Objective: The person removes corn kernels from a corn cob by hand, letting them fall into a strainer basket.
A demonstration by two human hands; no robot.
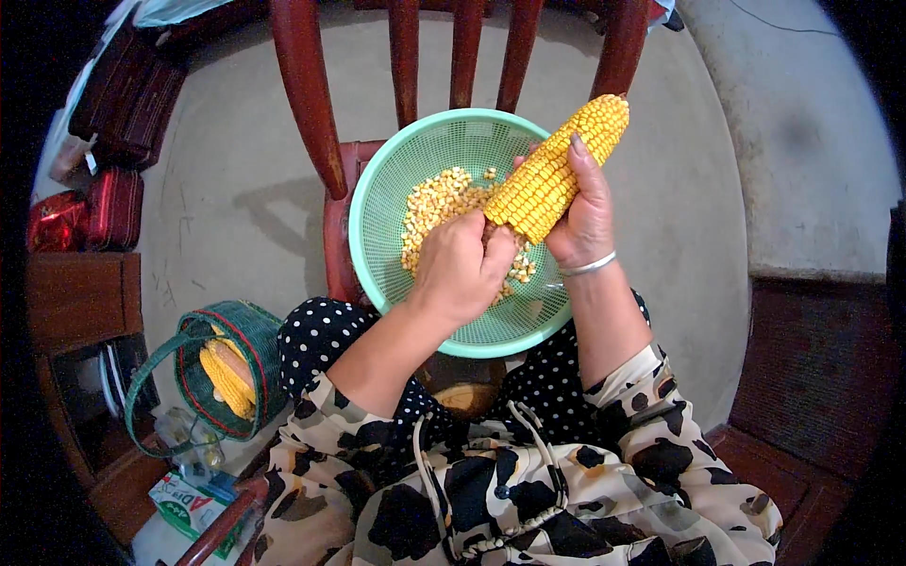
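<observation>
A large yellow corn cob (559, 172) slants over a light green plastic colander (362, 247). My right hand (582, 215), with a silver bangle at the wrist, is wrapped round the cob, its thumb lying along the upper side. At the cob's lower end my left hand (461, 262) is closed, fingers curled and thumb pressed against that end; its fingertips are partly hidden. Loose yellow kernels (434, 200) are heaped in the colander below both hands.
The colander rests on a dark red wooden chair (338, 226) with a slatted back, in front of my knees. On the left stand a green woven basket (267, 363) of corn cobs, a green-and-white carton (193, 509) and a wooden cabinet (90, 297). A pale wall (802, 160) rises at right.
</observation>
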